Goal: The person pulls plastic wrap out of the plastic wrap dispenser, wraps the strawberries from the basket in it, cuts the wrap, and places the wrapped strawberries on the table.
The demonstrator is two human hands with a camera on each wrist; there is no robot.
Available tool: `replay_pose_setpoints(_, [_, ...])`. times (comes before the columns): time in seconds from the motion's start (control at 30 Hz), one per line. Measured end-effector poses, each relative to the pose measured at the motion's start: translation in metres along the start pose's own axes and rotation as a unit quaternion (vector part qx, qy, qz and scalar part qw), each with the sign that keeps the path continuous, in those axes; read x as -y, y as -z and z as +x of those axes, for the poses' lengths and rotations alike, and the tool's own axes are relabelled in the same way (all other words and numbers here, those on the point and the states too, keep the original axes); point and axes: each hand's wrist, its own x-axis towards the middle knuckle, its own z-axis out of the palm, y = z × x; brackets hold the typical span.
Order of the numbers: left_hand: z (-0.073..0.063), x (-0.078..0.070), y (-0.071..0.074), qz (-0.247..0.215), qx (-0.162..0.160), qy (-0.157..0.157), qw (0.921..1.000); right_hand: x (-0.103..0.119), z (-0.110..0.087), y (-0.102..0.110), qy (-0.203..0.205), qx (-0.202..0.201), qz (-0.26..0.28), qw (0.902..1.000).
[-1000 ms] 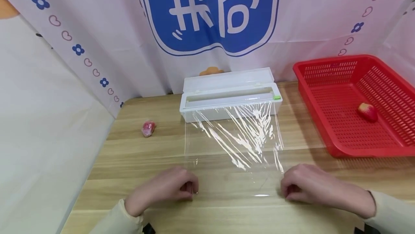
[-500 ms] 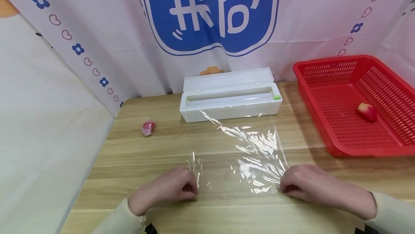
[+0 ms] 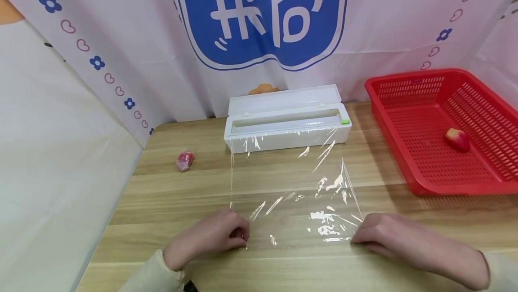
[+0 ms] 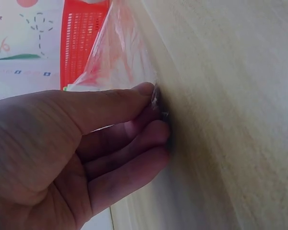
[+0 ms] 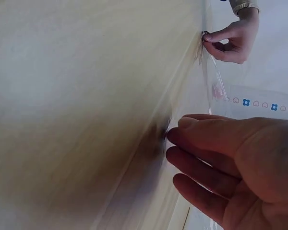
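Observation:
A clear sheet of cling film (image 3: pixel 291 197) stretches over the wooden table from a white cling film dispenser (image 3: pixel 289 141), whose lid stands raised. My left hand (image 3: pixel 214 236) pinches the sheet's near left corner between thumb and fingers; the left wrist view shows the film (image 4: pixel 120 52) bunched at the fingertips. On the other side, my right hand (image 3: pixel 408 240) holds the near right corner, thumb close against the index finger in the right wrist view, fingertips right at the tabletop. Creases run across the film toward that hand.
A red plastic basket (image 3: pixel 421 173) stands at the right with a red and yellow fruit-like piece (image 3: pixel 457 139) in it. Left of the dispenser lies a small red item in clear wrap (image 3: pixel 185 160). A printed curtain (image 3: pixel 263 54) hangs behind the table.
The film has slackened, then spread flatter, with its glare patches shifting. My right hand has turned and its fingers have straightened somewhat. My left hand stays nearly in place.

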Motion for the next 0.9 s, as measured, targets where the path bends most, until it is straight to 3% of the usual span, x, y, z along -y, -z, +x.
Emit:
replay_pose_setpoints(0.33, [0.003, -0.002, -0.002, 0.006, -0.011, -0.002, 0.9999, -0.007, -0.005, 0.008, 0.063, -0.051, 0.045, 0.9957])
replay_pose_setpoints(0.47, [0.005, -0.002, -0.002, 0.013, -0.013, -0.004, 0.9998, -0.010, -0.006, 0.019, 0.064, -0.059, 0.053, 0.9948])
replay_pose_setpoints(0.63, [0.006, -0.002, -0.001, 0.011, -0.011, -0.001, 0.9999, -0.011, -0.004, 0.049, 0.026, -0.048, 0.042, 0.9976])
replay_pose_setpoints(0.77, [0.007, -0.003, 0.000, 0.007, -0.007, 0.006, 0.9999, -0.018, -0.001, 0.086, -0.006, -0.055, -0.002, 0.9985])
replay_pose_setpoints(0.83, [0.007, -0.003, 0.001, 0.009, -0.006, 0.009, 0.9999, -0.024, 0.000, 0.107, -0.039, -0.058, -0.043, 0.9966])
replay_pose_setpoints(0.9, [0.008, -0.003, 0.001, 0.011, -0.006, 0.011, 0.9999, -0.030, 0.001, 0.126, -0.098, -0.050, -0.082, 0.9906])
